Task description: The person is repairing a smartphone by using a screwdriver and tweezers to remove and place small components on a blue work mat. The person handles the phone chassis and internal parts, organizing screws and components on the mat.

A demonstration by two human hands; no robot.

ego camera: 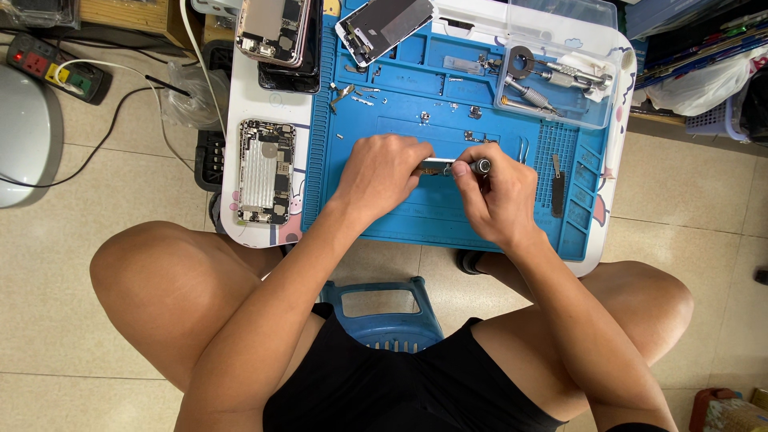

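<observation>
**Two hands on a small part over the blue repair mat**

The person sits on a blue stool [390, 308] in front of a small white table [254, 96], which carries a blue repair mat [448, 216]. Both hands meet near the middle of the mat. The left hand [380, 174] lies with the palm down, and its fingers are curled together over a thin, pale part [438, 162] that rests on the mat. Only a short piece of this part shows between the two hands. The right hand [500, 196] has its fingers clamped around a small screwdriver [478, 166], whose round dark end looks up at the camera; the tip is hidden, just beside the pale part.

Left of the mat, an opened phone body [266, 171] lies on the table with its inner parts visible. Two more phone bodies [276, 32] and a phone screen [384, 28] lie at the far edge. A clear plastic tray [592, 80] with tools stands on the far right corner of the mat. A dark flat tool [558, 188] lies near the right hand, not touching it. Small loose screws and metal pieces [424, 112] are scattered on the mat beyond the hands.
</observation>
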